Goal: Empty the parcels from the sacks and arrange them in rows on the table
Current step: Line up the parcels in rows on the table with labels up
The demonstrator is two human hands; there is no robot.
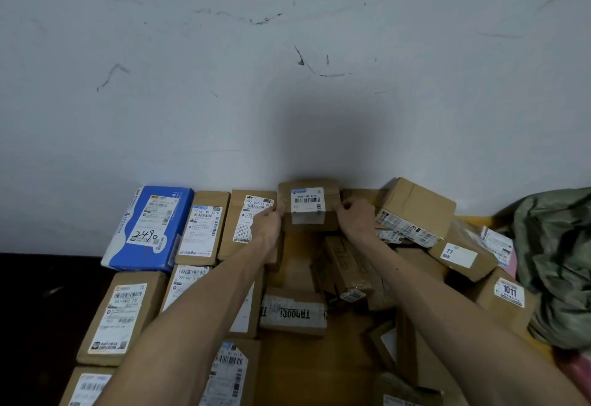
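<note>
1. Left of frame: blue parcel lies label up against the wall and starts the back row.
2. Just right of it: brown box, then second brown box. They sit side by side with labels up, probably so the barcodes stay readable.
3. Lower left: front-row box heads a second row in front, same orientation.
4. Left hand: fingers curled on the left edge of the small box, pinching it. The hand overlaps the second brown box.
5. Small box: centre of frame, back against the wall, label towards the camera, in the next slot of the back row. The two-sided hold looks like squaring it to its neighbours.
6. Right hand: thumb and fingers pinch the box's right edge, mirroring the left.
7. Bare table shows below the box, between the forearms.
8. Right of frame: unsorted heap with tilted box and box marked 1011. They lean on each other, not yet in rows.
9. Far right: green sack, slumped beside the heap. Cannot tell if parcels remain inside.
</note>
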